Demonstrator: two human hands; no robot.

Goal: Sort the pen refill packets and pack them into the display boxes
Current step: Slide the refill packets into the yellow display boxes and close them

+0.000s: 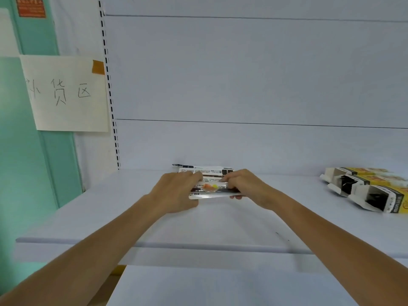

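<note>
Where the refill packets sit between them, the left hand and right hand each clamp 1 end.

shop restock area, white gondola shelf w/ slotted upright, taped handwritten sign, open display boxes

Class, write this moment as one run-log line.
stage: sorting | left hand: grips packet stack | right hand: grips packet stack | display boxes: open-ended, lying at right on shelf, apart from hands
</note>
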